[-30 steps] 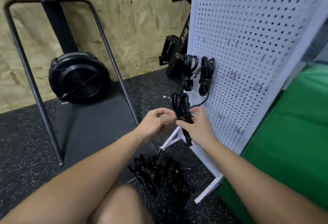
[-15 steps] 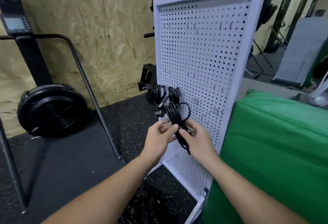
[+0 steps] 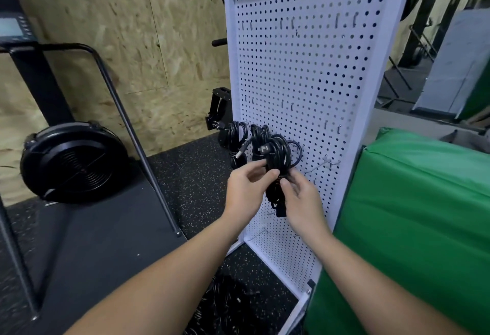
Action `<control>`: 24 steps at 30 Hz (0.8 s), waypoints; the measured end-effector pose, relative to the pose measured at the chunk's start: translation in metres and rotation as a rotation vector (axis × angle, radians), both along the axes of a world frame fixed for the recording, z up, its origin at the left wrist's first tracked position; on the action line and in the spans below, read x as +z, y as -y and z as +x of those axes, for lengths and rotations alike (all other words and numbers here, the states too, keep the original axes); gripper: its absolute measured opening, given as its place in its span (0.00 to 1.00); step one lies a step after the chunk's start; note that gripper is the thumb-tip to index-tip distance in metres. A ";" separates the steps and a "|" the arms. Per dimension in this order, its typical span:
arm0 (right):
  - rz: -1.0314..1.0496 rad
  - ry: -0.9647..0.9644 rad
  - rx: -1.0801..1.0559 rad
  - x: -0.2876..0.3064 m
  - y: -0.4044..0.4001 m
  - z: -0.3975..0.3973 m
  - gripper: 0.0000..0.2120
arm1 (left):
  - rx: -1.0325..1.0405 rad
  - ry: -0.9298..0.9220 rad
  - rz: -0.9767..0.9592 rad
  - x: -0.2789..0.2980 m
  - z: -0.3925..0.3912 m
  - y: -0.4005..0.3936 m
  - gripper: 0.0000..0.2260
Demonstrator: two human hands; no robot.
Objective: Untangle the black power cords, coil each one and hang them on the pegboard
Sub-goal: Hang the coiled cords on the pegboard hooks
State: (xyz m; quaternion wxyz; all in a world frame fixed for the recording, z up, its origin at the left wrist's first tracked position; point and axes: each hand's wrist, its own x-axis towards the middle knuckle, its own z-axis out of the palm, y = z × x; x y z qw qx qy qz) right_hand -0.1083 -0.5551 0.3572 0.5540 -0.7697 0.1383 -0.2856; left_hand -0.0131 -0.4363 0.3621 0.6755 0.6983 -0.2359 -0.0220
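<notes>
Item: coiled cord (image 3: 277,157), held at its waist in front of the pegboard (image 3: 313,74). Our left hand (image 3: 245,188) and right hand (image 3: 301,198) both pinched the bundle. We judged the coil finished and hanging in hand; next it needed a free hook (image 3: 322,163) just beside. Already hung: 2 cords (image 3: 234,135). Loose cords (image 3: 225,305) lay on the floor (image 3: 191,170). No containers seen.

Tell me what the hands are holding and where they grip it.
Both the left hand and right hand pinch one coiled black power cord at its wrapped middle, below the loops.
</notes>
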 end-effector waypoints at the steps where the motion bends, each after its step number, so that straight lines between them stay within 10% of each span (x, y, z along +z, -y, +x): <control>1: -0.011 -0.011 -0.022 -0.003 0.003 0.002 0.16 | -0.001 -0.013 0.001 -0.002 0.003 0.005 0.22; 11: -0.230 0.103 -0.339 -0.030 0.010 -0.013 0.04 | -0.016 -0.005 0.037 -0.011 0.010 0.036 0.25; 24: -0.108 -0.527 0.340 -0.220 -0.087 0.026 0.03 | 0.192 -0.389 0.361 -0.228 0.010 -0.131 0.04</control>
